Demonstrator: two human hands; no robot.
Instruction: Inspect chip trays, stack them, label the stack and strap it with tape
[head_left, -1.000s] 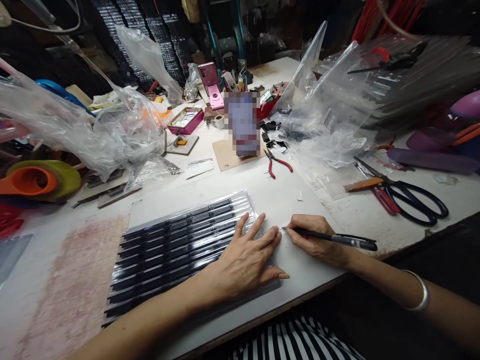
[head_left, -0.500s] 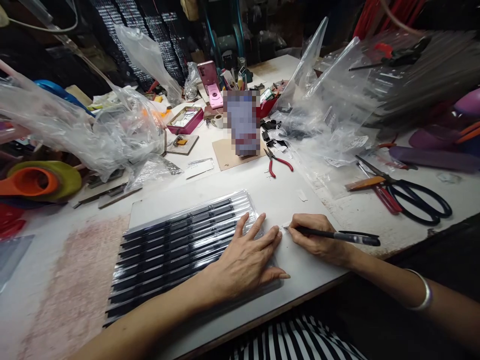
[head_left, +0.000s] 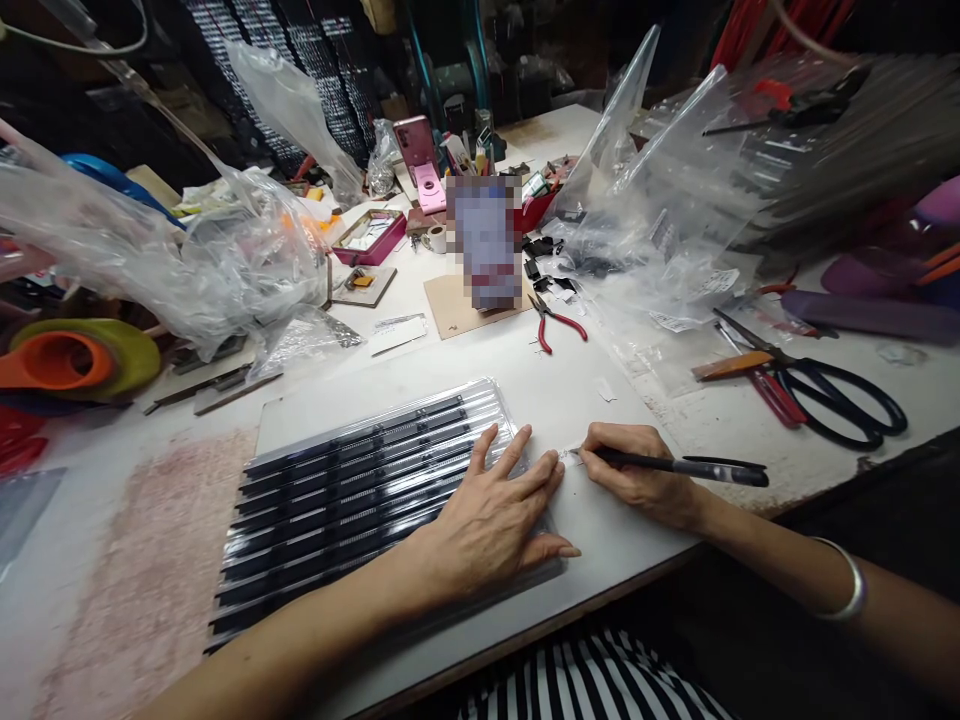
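My left hand [head_left: 495, 505] lies with fingers spread over the right end of a clear plastic tray [head_left: 491, 395] filled with rows of black strips [head_left: 330, 500]. Its fingertips reach past the tray to a small white slip of paper [head_left: 564, 457] with tiny writing. A black pen [head_left: 682, 465] is gripped in my right hand [head_left: 637, 475], its tip touching the slip. What the writing says is too small to read. Under the tray and slip is a white board [head_left: 630, 535].
Red-handled pliers [head_left: 553, 322] lie beyond the slip; black-handled scissors [head_left: 832, 400] and an orange-handled cutter [head_left: 731, 366] are at right. Clear plastic bags [head_left: 667, 250] crowd the back right. A pink phone stand [head_left: 429, 188] and a magenta tray [head_left: 373, 238] stand behind. An orange tape roll [head_left: 64, 360] is at left.
My right hand and the pen have shifted slightly right along the slip, and more writing shows behind the pen tip. My left hand has stayed in place.
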